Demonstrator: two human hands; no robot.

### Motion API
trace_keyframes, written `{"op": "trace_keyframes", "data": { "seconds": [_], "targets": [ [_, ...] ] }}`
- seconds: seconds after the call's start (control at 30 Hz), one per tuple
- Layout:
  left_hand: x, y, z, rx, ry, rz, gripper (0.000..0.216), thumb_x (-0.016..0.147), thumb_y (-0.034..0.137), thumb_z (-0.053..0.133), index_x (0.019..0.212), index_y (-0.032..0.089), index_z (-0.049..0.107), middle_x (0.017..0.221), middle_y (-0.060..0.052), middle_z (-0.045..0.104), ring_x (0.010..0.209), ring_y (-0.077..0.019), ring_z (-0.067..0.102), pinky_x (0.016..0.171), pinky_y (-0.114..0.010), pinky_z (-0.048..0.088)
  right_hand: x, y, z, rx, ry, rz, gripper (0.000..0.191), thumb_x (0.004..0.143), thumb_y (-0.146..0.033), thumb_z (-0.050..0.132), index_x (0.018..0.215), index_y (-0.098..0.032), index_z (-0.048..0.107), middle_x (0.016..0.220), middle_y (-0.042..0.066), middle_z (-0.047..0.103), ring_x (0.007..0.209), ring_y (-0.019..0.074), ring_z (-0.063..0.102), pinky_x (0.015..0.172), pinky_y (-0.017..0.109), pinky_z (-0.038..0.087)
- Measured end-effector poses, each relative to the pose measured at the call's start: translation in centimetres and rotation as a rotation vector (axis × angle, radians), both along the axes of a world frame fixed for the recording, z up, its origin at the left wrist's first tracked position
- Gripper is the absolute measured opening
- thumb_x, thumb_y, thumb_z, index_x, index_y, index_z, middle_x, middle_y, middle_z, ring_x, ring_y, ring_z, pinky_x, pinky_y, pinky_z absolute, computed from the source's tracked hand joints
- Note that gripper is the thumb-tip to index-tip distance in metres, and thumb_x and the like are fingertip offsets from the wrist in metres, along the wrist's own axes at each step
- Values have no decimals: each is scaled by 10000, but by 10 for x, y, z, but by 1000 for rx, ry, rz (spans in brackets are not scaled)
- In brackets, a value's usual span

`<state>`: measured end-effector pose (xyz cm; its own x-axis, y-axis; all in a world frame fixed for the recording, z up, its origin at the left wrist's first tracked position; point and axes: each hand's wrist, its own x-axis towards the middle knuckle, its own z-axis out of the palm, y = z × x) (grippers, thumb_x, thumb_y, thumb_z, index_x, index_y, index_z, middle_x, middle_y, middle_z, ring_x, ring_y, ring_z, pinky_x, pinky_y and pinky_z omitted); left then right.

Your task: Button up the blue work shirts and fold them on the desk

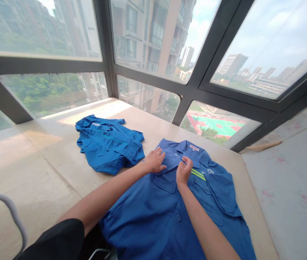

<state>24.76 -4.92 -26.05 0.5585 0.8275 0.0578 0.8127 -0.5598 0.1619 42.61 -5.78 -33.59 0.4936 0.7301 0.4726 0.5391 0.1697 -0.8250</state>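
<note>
A blue work shirt (179, 217) lies front up on the ledge, its collar toward the windows and its buttons down the middle. It has chest pockets, a yellow-green reflective stripe and white printing. My left hand (155, 161), with a ring on one finger, rests flat with fingers apart on the fabric by the left shoulder. Just below the collar, my right hand (184, 171) is closed, its fingers curled in a pinch on the shirt's cloth. The sleeve on the right lies folded in over the shirt front.
To the left lies a second blue garment (110, 144), loosely bunched. Both rest on a pale ledge (47, 162) bordered by dark window frames (111, 81). A grey-white curved tube (13, 213) stands at lower left. A white patterned wall (291, 187) bounds the right side.
</note>
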Motion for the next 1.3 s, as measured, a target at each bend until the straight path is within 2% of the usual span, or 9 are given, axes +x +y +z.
{"op": "trace_keyframes", "data": {
  "seconds": [0.1, 0.17, 0.3, 0.53, 0.73, 0.93, 1.03, 1.17, 1.3],
  "targets": [
    [-7, -7, -27, -2, 33, -60, 704, 919, 562, 465, 1442, 92, 422, 1546, -215, 357, 1460, -332, 281, 1169, -482, 231, -14, -10, 11, 40, -385, 132, 370, 875, -191, 380, 1152, -160, 622, 1305, 174, 571, 1256, 271, 493, 1048, 474, 382],
    [-10, -12, -39, 44, 3, -76, 675, 961, 549, 366, 1460, 96, 408, 1548, -197, 362, 1460, -309, 291, 1189, -480, 184, -23, -16, 16, -26, -625, 230, 365, 893, -161, 390, 1149, -175, 650, 1410, 159, 523, 1326, 274, 445, 1100, 502, 307],
    [-14, -20, -47, 112, -67, -61, 647, 972, 537, 340, 1457, 119, 433, 1539, -171, 389, 1452, -293, 315, 1199, -466, 178, -32, -19, 20, -201, -847, 191, 366, 913, -164, 416, 1199, -148, 645, 1536, 193, 384, 1432, 331, 312, 1124, 586, 216],
    [-20, -29, -51, 101, -150, 90, 674, 971, 567, 311, 1469, 126, 421, 1546, -162, 380, 1454, -284, 314, 1190, -478, 217, -25, -6, 13, -432, -866, 195, 468, 986, -297, 366, 1378, -103, 533, 1469, 210, 477, 1389, 323, 401, 1125, 538, 291],
    [-25, -37, -51, 70, -173, 139, 680, 965, 585, 316, 1483, 153, 404, 1554, -150, 371, 1467, -285, 284, 1189, -472, 218, -13, 0, 11, -413, -918, 274, 515, 1001, -365, 360, 1430, -108, 481, 1507, 211, 426, 1412, 323, 367, 1134, 546, 275],
    [-34, -49, -47, 152, -163, 152, 626, 972, 518, 364, 1401, 77, 483, 1515, -199, 418, 1433, -305, 340, 1180, -450, 254, -8, 1, 12, -434, -917, 302, 519, 1005, -395, 371, 1445, -135, 463, 1530, 192, 399, 1427, 308, 341, 1142, 539, 261],
    [-34, -59, -43, 250, -153, 82, 402, 982, 303, 367, 1234, 102, 608, 1358, -200, 565, 1305, -295, 480, 1099, -455, 357, -8, 2, 12, -436, -906, 310, 527, 1001, -399, 379, 1443, -125, 466, 1531, 197, 395, 1423, 321, 342, 1141, 543, 254],
    [-27, -71, -39, 208, -112, -108, 296, 944, 162, 376, 936, 180, 671, 995, -138, 657, 947, -247, 599, 825, -401, 485, -5, 6, 10, -427, -830, 313, 494, 988, -377, 396, 1400, -133, 520, 1511, 171, 436, 1409, 310, 368, 1148, 531, 254],
    [-23, -73, -40, 177, -140, 65, 255, 906, 127, 391, 910, 170, 643, 922, -121, 621, 839, -231, 578, 736, -358, 468, 2, 11, 8, -348, -680, 309, 414, 968, -265, 368, 1239, -123, 647, 1376, 155, 587, 1318, 253, 488, 1129, 456, 325]
  ]
}}
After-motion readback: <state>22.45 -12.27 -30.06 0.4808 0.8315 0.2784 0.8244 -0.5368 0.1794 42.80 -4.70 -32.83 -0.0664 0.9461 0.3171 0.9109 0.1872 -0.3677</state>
